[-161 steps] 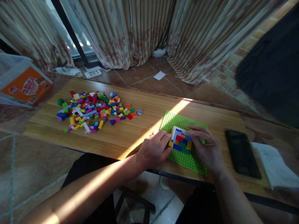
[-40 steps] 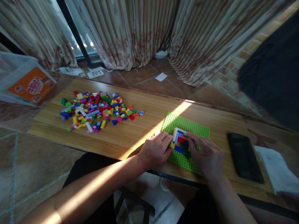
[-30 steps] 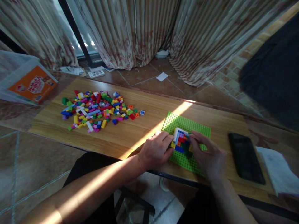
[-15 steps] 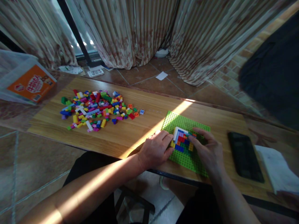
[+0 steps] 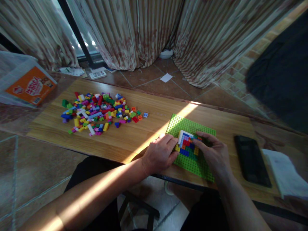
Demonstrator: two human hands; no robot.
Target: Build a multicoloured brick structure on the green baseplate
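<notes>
A green studded baseplate [image 5: 178, 122] lies on the table in front of me. On it stands a low block of building bricks [image 5: 185, 142] in white, red, blue, orange, yellow and green. My left hand [image 5: 161, 153] is closed against the left side of these bricks, fingertips and thumb at their edge. From the right, my right hand [image 5: 214, 152] reaches over the bricks, thumb on top and index finger at the far right corner, closed on that part. Its fingers partly cover the right side, so exactly which brick they grip is hidden.
A heap of loose bricks [image 5: 96, 110] is spread on the left of the wooden table [image 5: 139, 144]. A black phone [image 5: 252, 160] and a white paper [image 5: 285, 173] lie at the right. Beyond the left end stands a clear plastic tub [image 5: 19, 59] with an orange label.
My right hand's fingertips have shifted very slightly left over the bricks. The left hand keeps its place, and the view has moved only a touch.
</notes>
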